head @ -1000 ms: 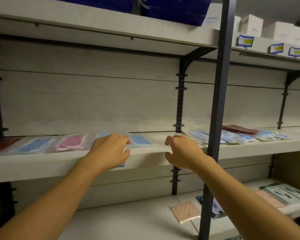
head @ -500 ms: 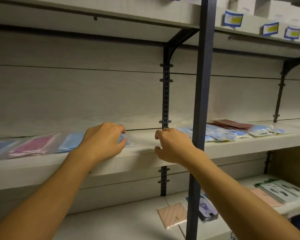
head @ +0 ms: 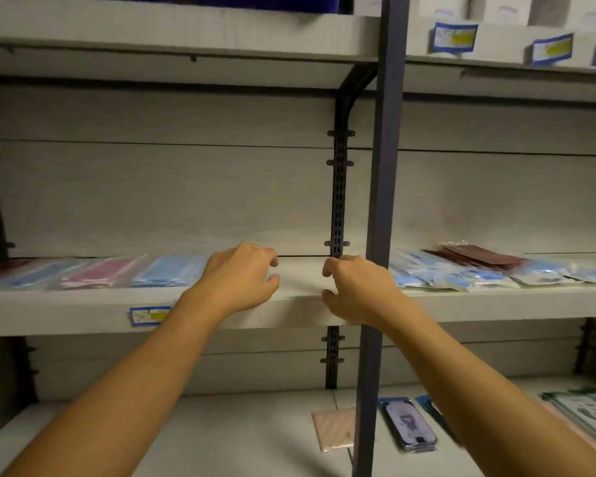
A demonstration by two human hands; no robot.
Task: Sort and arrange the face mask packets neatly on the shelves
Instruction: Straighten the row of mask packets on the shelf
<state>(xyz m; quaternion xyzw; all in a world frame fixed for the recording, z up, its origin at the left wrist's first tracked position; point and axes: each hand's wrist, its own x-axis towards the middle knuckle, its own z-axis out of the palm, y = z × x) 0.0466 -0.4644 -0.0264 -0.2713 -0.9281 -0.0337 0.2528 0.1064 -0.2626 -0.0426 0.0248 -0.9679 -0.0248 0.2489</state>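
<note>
On the middle shelf [head: 300,278] a row of flat mask packets lies at the left: a dark red one [head: 0,270], a blue one [head: 38,275], a pink one [head: 100,271] and a light blue one [head: 169,271]. My left hand [head: 241,277] hovers just right of the light blue packet, fingers loosely curled, holding nothing I can see. My right hand [head: 355,290] is at the shelf's front edge, fingers also loosely curled and empty. A loose pile of blue-white packets [head: 479,275] with brown-red packets [head: 479,254] on top lies to the right.
A dark upright post [head: 382,201] stands in front of my right forearm. The lower shelf holds a beige packet [head: 334,430], a dark printed packet [head: 410,425] and green-white packets [head: 585,411]. A price label [head: 150,315] is on the shelf edge. Labelled white boxes [head: 455,36] sit above.
The view has shifted right. The light blue packet, earlier under and beside my left hand, now lies to its left next to the pink one. Both hands stay near the shelf edge.
</note>
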